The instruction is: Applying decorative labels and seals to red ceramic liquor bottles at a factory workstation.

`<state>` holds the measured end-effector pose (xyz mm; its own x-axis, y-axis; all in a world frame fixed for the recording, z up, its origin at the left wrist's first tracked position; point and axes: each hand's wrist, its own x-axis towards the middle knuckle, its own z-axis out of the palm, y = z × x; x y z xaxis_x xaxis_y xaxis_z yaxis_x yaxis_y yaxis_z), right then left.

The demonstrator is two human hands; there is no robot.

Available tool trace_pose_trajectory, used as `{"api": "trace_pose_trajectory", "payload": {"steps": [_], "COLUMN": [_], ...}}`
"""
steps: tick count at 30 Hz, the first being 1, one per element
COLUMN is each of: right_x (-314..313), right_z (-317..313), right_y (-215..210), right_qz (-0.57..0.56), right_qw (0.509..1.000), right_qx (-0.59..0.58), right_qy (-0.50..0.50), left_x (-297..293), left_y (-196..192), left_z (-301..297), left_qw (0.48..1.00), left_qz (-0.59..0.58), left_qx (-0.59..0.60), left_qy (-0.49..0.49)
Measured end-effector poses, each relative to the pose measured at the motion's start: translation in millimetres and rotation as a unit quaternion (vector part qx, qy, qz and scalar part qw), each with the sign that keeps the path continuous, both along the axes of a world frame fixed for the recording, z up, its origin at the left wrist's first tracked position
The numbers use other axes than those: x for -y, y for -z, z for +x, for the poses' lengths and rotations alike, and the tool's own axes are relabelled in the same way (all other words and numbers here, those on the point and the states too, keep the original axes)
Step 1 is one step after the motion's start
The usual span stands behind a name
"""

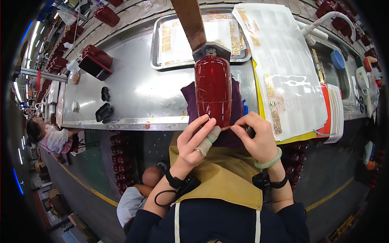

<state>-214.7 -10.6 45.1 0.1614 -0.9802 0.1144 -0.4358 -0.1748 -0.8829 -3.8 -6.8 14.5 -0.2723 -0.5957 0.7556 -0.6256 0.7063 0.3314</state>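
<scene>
A glossy dark red glass bottle (212,87) lies with its clear neck pointing away from me, against a bracket on a brown post (189,22). Beneath it is a dark purple cloth (189,97). My left hand (193,141) grips the bottle's near end, its long fingers against the side. A beige wrap with a green band covers one of its digits. At the same end, my right hand (257,137) pinches thumb against fingers on a thin reddish strip (225,128) along the bottle's lower edge. The far end of that strip is hidden by my left hand.
Behind the bottle stands a metal tray (156,60) with gold decal sheets. White sheets (298,101) with gold pieces overlie a yellow folder to the right. On the left of the steel table (137,93) are a phone-like dark device (95,67) and small black objects. Another person (52,133) works far left.
</scene>
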Motion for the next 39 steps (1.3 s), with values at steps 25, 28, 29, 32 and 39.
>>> {"api": "trace_pose_trajectory", "payload": {"steps": [25, 28, 29, 32, 39], "right_x": [-1, -1, -1, -2, -6], "right_z": [2, 4, 4, 5, 2], "right_y": [-4, -4, -5, -9, -21], "right_qz": [0.017, 0.014, 0.013, 0.012, 0.021], "right_qw": [1.0, 1.0, 1.0, 1.0, 1.0], "right_qx": [0.0, -0.001, 0.001, 0.005, 0.004], "right_qy": [0.003, 0.002, -0.001, -0.002, 0.003], "left_x": [-4, 0, -1, -4, -3], "left_y": [6, 17, 17, 16, 23], "left_z": [4, 5, 4, 2, 6], "left_qw": [1.0, 0.998, 0.998, 0.992, 0.996], "left_qz": [0.001, -0.037, -0.036, 0.035, -0.011], "left_qx": [0.026, -0.036, -0.037, -0.101, -0.077], "left_qy": [-0.014, -0.029, -0.029, -0.065, -0.043]}}
